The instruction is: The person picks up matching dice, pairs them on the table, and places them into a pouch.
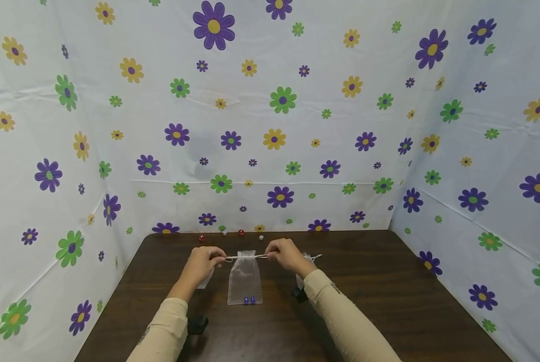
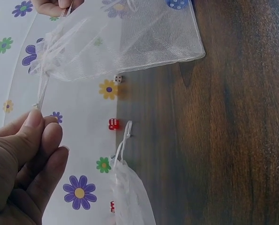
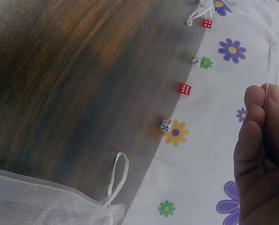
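A sheer white drawstring pouch (image 1: pixel 245 279) hangs between both hands, its neck gathered. Two blue dice (image 1: pixel 249 300) sit at its bottom. My left hand (image 1: pixel 203 262) pinches one end of the drawstring between thumb and fingers, as the left wrist view shows with the string (image 2: pixel 41 91) running up to the pouch's neck. On the other side my right hand (image 1: pixel 289 255) pinches the opposite end, its string (image 3: pixel 268 70) taut in the right wrist view.
Another white pouch (image 2: pixel 132 197) lies by the left hand and a third (image 3: pixel 41 201) by the right, each with a string loop. Along the table's far edge stand red dice (image 1: pixel 201 238) and white dice (image 1: pixel 261 238). A flowered cloth (image 1: pixel 252 115) hangs behind the dark table (image 1: pixel 369 291).
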A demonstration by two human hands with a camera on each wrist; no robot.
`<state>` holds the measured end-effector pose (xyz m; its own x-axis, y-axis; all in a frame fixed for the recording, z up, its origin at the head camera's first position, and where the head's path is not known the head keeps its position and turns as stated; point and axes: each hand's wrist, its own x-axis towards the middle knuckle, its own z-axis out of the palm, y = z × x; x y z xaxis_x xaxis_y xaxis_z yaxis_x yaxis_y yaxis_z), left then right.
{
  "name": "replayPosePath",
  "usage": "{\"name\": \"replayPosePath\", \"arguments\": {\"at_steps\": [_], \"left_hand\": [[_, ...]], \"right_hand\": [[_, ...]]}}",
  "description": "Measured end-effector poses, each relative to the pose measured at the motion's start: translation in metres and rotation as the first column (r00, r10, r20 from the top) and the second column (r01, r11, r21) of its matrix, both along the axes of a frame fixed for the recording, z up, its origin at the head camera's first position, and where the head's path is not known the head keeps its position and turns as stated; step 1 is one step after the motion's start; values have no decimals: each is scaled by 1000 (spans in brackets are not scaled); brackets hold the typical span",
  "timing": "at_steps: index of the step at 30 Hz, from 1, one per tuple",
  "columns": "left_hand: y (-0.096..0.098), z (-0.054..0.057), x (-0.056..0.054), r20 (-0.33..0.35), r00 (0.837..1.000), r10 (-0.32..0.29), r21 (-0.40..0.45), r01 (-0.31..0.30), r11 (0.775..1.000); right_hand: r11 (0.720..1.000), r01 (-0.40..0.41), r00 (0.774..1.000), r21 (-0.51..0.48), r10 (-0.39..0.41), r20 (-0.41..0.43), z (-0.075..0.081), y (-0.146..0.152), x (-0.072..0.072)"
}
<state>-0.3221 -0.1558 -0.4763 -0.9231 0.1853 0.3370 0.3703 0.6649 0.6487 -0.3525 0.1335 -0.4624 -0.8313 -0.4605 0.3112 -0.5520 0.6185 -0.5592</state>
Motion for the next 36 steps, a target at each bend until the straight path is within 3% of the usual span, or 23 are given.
{"name": "replayPosePath", "arguments": {"at_steps": [36], "left_hand": [[3,-1,2,-14,1000,-11,1,11,1000]], "right_hand": [[998,40,999,-38,-39,31,-7,5,2]]}}
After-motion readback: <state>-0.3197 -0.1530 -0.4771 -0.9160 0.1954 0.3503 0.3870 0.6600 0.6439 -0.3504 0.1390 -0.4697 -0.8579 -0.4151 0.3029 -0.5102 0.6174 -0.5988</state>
